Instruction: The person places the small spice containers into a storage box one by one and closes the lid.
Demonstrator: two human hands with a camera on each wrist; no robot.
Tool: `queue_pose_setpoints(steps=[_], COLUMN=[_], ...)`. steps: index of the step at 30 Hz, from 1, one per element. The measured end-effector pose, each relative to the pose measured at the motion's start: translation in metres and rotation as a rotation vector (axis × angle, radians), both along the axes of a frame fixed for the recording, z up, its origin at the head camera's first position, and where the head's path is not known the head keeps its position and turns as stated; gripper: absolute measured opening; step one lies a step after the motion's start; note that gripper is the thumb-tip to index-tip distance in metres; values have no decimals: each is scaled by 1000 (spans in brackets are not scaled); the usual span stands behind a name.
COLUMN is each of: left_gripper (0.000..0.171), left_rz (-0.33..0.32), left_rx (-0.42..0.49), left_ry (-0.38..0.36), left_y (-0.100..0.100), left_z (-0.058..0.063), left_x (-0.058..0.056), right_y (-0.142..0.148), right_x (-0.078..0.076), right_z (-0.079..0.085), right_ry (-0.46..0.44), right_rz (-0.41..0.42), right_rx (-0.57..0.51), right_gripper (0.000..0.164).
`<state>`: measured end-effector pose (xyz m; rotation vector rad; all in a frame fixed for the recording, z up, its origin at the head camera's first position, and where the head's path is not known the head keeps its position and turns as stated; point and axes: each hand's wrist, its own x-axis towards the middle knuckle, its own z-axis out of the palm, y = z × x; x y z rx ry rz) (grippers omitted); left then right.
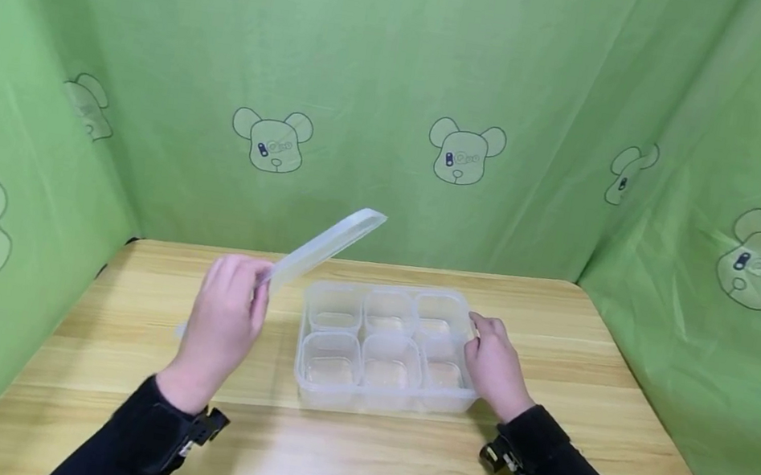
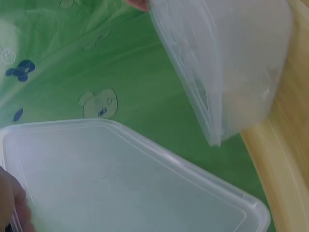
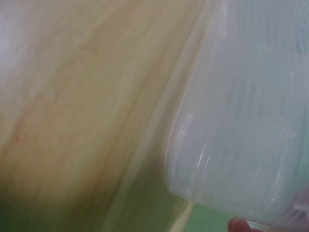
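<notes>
A clear plastic storage box [image 1: 381,410] stands on the table, with several small square containers [image 1: 331,360] in rows inside it. My left hand [image 1: 220,320] grips one edge of a translucent rectangular lid [image 1: 328,245], tilted up to the left of the box. In the left wrist view the lid [image 2: 130,179] shows its broad flat face and raised rim, with the fingers at its left edge. My right hand [image 1: 499,368] holds the right-hand end of the box at its rim. The right wrist view shows the outer side of the box [image 3: 236,125] close up, with fingertips [image 3: 239,225] below.
A light wood-grain table [image 1: 334,466] lies under everything. Green cloth walls [image 1: 379,42] with bear-head prints enclose it at the back and both sides. A small translucent piece [image 1: 181,330] shows just left of my left hand, mostly hidden.
</notes>
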<state>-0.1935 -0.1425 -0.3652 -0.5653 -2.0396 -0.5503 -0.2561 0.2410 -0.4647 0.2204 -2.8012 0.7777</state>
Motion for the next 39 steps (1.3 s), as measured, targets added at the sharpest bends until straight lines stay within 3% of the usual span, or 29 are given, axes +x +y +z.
queue_pose_setpoints(steps=[7,14,28,39], left_gripper=[15,15,20,25], left_rz=[-12,-34,-74,-146], left_rx=[-121,-234,-497,-517], left_ry=[44,57,-29,-56], left_y=[25,44,66,84], left_z=[-5,-19,-46,-62], left_x=[-12,-20,-15,-10], right_y=[0,2,1,1], right_x=[0,-1,-3,-2], right_z=[1,-1,-2,0], right_ry=[0,21,9,13], right_rz=[4,1,-8,-6], right_rx=[-1,0,9,8], right_gripper=[47,47,47,47])
